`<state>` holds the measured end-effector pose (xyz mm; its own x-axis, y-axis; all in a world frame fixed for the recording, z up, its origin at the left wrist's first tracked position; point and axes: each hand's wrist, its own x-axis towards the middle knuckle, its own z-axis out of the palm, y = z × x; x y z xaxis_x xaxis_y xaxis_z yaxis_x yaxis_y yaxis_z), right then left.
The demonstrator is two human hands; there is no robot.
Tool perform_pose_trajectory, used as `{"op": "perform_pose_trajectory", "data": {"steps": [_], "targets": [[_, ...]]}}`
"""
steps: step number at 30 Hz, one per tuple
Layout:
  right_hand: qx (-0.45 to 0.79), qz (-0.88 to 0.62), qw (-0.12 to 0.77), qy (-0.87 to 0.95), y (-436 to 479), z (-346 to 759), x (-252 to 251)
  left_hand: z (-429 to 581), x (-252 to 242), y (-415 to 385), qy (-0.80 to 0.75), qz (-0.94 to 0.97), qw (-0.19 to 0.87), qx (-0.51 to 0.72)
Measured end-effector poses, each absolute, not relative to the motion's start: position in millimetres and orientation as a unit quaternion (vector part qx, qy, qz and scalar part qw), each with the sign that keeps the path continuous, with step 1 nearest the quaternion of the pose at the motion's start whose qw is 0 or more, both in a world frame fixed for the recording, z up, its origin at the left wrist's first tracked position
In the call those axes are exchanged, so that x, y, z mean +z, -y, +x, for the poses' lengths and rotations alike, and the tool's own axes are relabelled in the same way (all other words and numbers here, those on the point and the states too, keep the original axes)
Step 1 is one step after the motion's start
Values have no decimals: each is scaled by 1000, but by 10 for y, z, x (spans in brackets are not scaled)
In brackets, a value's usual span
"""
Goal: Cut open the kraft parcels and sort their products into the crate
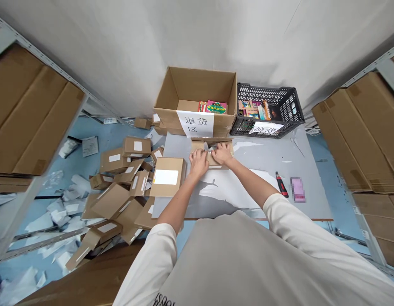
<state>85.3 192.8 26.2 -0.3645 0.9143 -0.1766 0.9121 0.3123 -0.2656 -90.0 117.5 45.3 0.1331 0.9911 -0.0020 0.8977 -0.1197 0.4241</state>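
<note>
A small cardboard box (212, 161) lies on the grey table in front of the large carton, its back part opened up. My left hand (198, 162) is closed on the left part of this box, fingers bent over its edge. On the other side, my right hand (222, 153) grips the box's top near the right end. Something pale and thin shows between the two hands, too small to name. Torn white paper (228, 189) is spread on the table just below the hands.
A large carton (165, 114) with books and a black crate (267, 127) with books stand at the back. A closed box (168, 178) sits on the left, beside a heap of boxes (110, 199). A red-black utility knife (281, 185) and a blurred pink object (298, 189) lie right.
</note>
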Motion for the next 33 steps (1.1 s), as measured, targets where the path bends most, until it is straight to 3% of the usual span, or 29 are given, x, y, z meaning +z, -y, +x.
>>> {"op": "perform_pose_trajectory", "data": {"steps": [6, 10, 15, 22, 33], "targets": [[170, -497, 95, 845, -1825, 1001, 277, -967, 392, -1108, -639, 737, 166, 141], [128, -536, 157, 819, -1607, 1356, 302, -973, 346, -1046, -651, 729, 155, 145], [141, -611, 183, 757, -1344, 1766, 167, -965, 313, -945, -671, 707, 155, 164], [311, -641, 205, 671, -1243, 1835, 31, -842, 354, -819, -687, 694, 167, 135], [336, -612, 251, 671, -954, 2330, 268, -350, 466, -320, -694, 686, 160, 148]]}}
